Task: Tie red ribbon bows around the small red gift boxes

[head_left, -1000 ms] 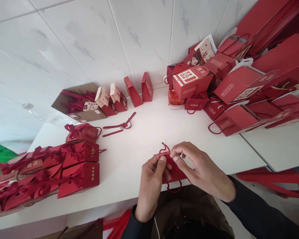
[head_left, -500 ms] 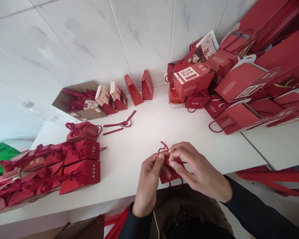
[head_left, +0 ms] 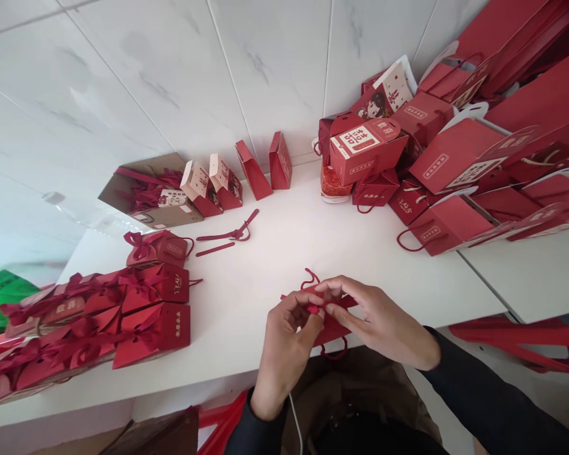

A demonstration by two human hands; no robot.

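Observation:
A small red gift box (head_left: 332,330) with cord handles stands near the front edge of the white table, partly covered by both hands. My left hand (head_left: 291,335) pinches a red ribbon (head_left: 314,309) over the top of the box, thumb against fingers. Close beside it, my right hand (head_left: 367,319) has its thumb and fingertips pressed together on the same ribbon, a red end of which sticks out by the fingers. One cord handle loops out behind the box, another in front. The exact shape of the ribbon between the fingers is hidden.
Boxes with tied bows (head_left: 152,335) stand in rows at the left. Behind them is a cardboard box (head_left: 173,218) of ribbons. Cut ribbon pieces (head_left: 215,249) lie mid-table, and small cartons (head_left: 253,170) line the wall. Red boxes (head_left: 370,151) are piled at the right.
My left hand has shifted slightly right, its thumb now lower and pinching the ribbon. My right hand has moved a little, its fingers closing in at the ribbon.

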